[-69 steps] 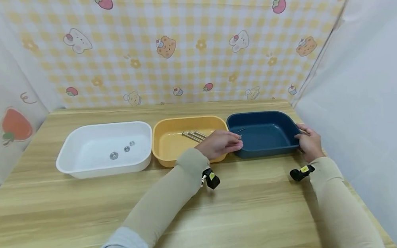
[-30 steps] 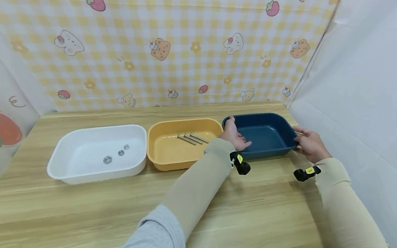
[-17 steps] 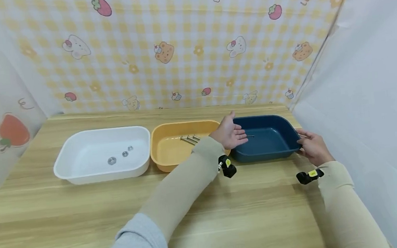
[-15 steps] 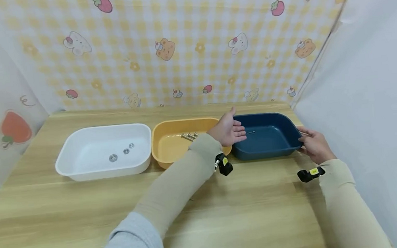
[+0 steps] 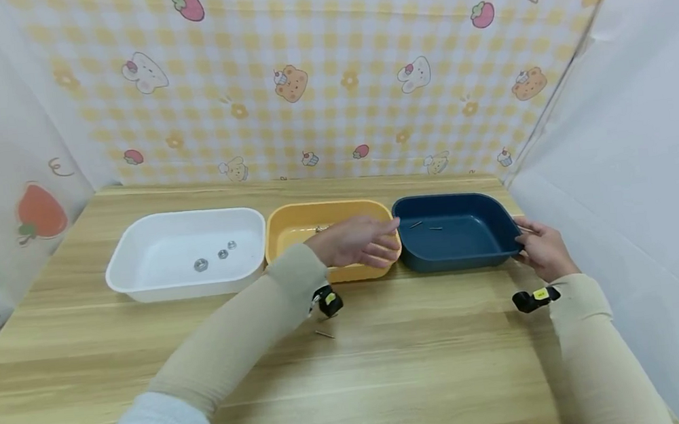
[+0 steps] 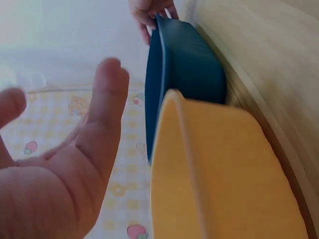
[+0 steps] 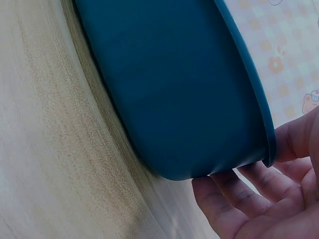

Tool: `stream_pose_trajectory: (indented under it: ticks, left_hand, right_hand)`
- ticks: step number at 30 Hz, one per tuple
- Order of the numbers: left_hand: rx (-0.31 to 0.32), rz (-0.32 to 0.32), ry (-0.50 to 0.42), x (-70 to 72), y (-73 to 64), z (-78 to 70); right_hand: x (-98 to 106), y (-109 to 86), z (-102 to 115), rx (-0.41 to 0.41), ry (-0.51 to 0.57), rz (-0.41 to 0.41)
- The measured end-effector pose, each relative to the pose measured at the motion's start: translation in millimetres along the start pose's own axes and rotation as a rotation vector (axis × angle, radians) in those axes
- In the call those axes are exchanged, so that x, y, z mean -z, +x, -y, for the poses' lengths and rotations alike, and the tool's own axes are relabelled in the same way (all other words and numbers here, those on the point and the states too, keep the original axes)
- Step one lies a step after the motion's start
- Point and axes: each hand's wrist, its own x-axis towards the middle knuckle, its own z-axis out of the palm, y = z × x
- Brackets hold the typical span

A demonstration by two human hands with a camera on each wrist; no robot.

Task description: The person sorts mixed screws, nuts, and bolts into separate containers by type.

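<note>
My left hand hovers over the yellow tray, fingers extended and nothing held. In the left wrist view its thumb and fingers stand apart beside the tray's rim. Several bolts lie in that tray, mostly hidden by the hand; one bolt head shows. At the far right, my right hand grips the end of the dark blue tray. The right wrist view has its thumb at the rim and its fingers under the outer wall. Two thin screws lie inside the blue tray.
A white tray with three nuts stands left, next to the yellow one. A small screw lies on the wooden table, with another thin piece near my left wrist camera. Walls border the table's back and sides.
My left hand, earlier pinching a small screw, has released it and moved left from the blue tray. Two screws now show there instead of one. My right hand keeps its hold.
</note>
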Motion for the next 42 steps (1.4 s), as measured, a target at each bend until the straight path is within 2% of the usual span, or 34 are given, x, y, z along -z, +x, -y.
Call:
stream_pose_trajectory:
  ticks: [3, 8, 13, 16, 21, 27, 34, 42]
  left_hand:
    - [0.010, -0.024, 0.150, 7.1, -14.7, 11.1]
    - [0.037, -0.123, 0.392, 15.8, -34.9, 26.0]
    - [0.082, -0.111, 0.611, 20.4, -51.0, 40.9]
    - [0.097, -0.091, 0.787, 21.1, -58.2, 52.9]
    - [0.109, -0.105, 1.000, 19.7, -62.8, 71.1]
    - [0.076, -0.148, 1.087, 18.1, -61.2, 82.1]
    - [0.048, -0.177, 1.167, 15.9, -60.5, 83.7]
    - [0.068, -0.129, 1.088, 15.6, -60.6, 85.2]
  right_hand:
    - [1.4, -0.5, -1.4, -0.006, -0.007, -0.004]
    - [2.8, -3.3, -2.2, -0.015, -0.031, -0.021]
    - [5.4, -4.5, -1.5, -0.007, -0.032, -0.039]
    - [7.0, -4.8, -1.9, -0.002, -0.016, -0.038]
    - [7.6, -5.3, -1.6, 0.001, -0.017, -0.042]
    - [5.1, -3.4, 0.8, 0.001, -0.020, -0.032]
    - [1.6, -1.0, 0.9, 0.014, -0.018, -0.027]
    - [-0.9, -2.5, -2.0, 0.005, 0.013, 0.003]
